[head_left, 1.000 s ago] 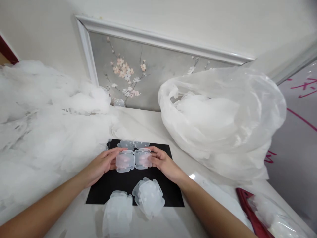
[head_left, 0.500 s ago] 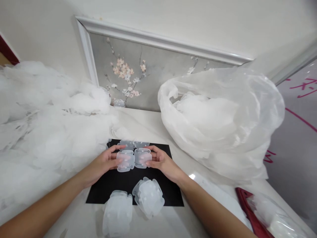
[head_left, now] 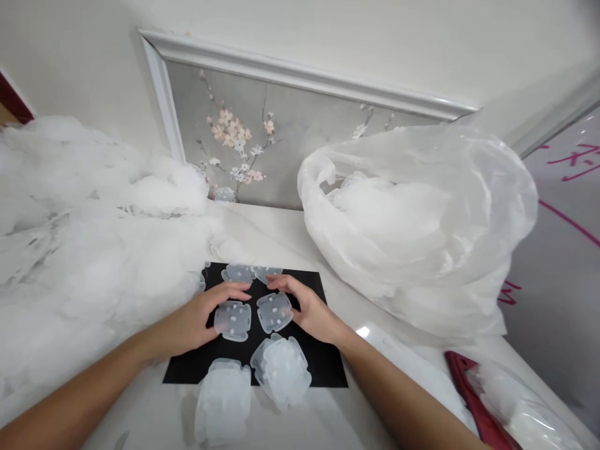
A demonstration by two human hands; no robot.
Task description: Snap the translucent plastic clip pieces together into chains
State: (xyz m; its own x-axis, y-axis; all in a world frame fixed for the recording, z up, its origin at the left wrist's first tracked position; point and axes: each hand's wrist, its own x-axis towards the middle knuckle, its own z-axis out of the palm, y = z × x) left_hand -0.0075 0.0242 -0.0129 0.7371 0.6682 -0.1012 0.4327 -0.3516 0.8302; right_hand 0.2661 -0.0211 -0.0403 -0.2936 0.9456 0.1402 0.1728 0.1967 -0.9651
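Two thin, frosted translucent plastic pieces with notched corners and small holes lie side by side on a black mat (head_left: 187, 369). My left hand (head_left: 199, 320) is open around the left piece (head_left: 233, 320), fingers stretched over its far edge and thumb at its near left side. The right piece (head_left: 274, 312) sits slightly tilted beside my open right hand (head_left: 313, 312), whose thumb is at its right edge. Closer to me are two stacks of the same pieces, one left (head_left: 223, 403) and one right (head_left: 282, 372). Two further pieces (head_left: 238, 273) lie at the mat's far edge.
A large heap of translucent pieces (head_left: 103, 250) fills the left side. On the right stands an open clear plastic bag (head_left: 422, 250) with more pieces inside. A red object (head_left: 473, 394) and a clear packet (head_left: 525, 406) lie at lower right. A framed flower picture (head_left: 300, 125) is behind.
The two pieces, pinched edge to edge in my hands before, now lie apart on the mat, nearer to me. Both hands have let go and their fingers have spread.
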